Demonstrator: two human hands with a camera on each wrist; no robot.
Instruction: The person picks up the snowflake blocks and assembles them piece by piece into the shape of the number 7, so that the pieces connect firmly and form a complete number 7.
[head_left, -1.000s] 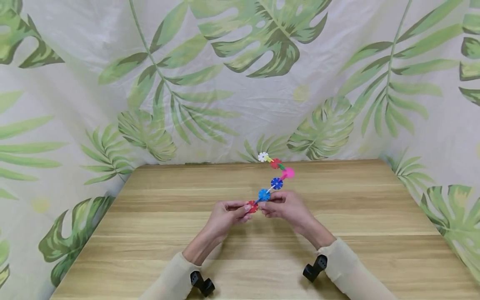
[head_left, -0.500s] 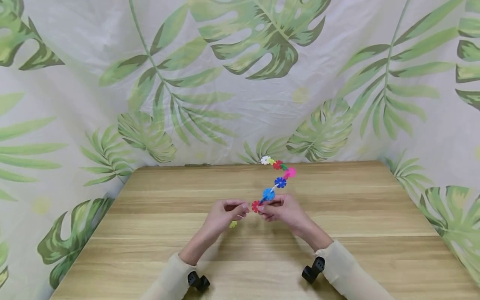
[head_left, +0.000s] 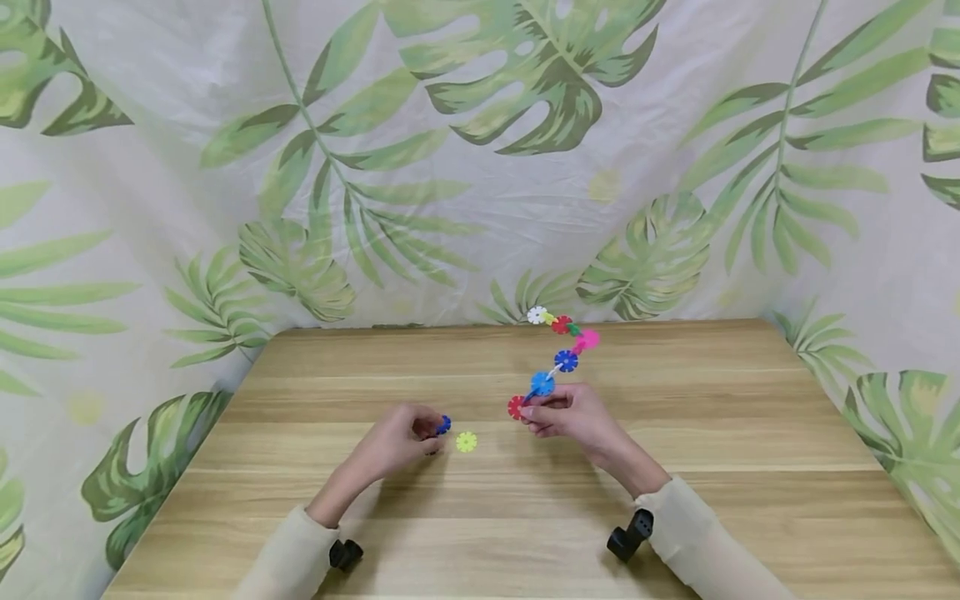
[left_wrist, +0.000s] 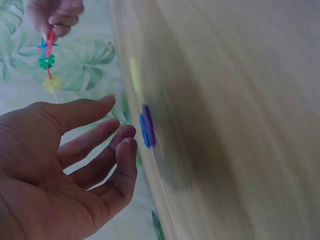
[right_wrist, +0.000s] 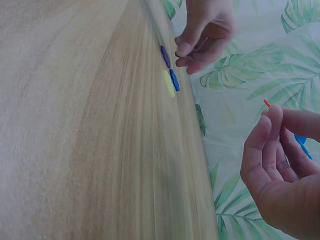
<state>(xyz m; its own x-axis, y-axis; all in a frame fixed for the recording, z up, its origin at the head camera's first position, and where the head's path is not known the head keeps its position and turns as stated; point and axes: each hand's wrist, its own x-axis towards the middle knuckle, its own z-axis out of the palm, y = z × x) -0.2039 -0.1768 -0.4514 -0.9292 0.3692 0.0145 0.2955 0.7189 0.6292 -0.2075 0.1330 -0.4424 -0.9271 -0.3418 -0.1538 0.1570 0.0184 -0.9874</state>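
**Right grip (head_left: 573,415) on the disc chain (head_left: 566,361), left grip (head_left: 393,440) loose**

My right: forearm angled in from the near right, thumb and fingers pinching the chain at its near end, by a red disc (head_left: 515,407). The chain is held up off the tabletop (head_left: 675,417). Order of the larger discs going away from me: red, light blue (head_left: 542,383), dark blue, pink (head_left: 590,339), red again, then white (head_left: 537,315) at the far tip. Small linking pieces sit between; the line bends left past the pink.

My left: lowered toward the tabletop, nothing held. Thumb stands apart from the part-curled fingers. Just beside the fingertips lie a blue disc (head_left: 445,425) and a purple disc (right_wrist: 165,57); a narrow gap shows in the right wrist view. A yellow-green disc (head_left: 467,442) lies near them, on the side toward my right.

Both forearms in cream sleeves (head_left: 708,533), a black device (head_left: 632,535) at each wrist.

Surface: pale wood grain in bands, my shadows falling across it. Beyond its far edge and down both sides, whitish cloth (head_left: 172,175) printed with green leaves, lightly creased.
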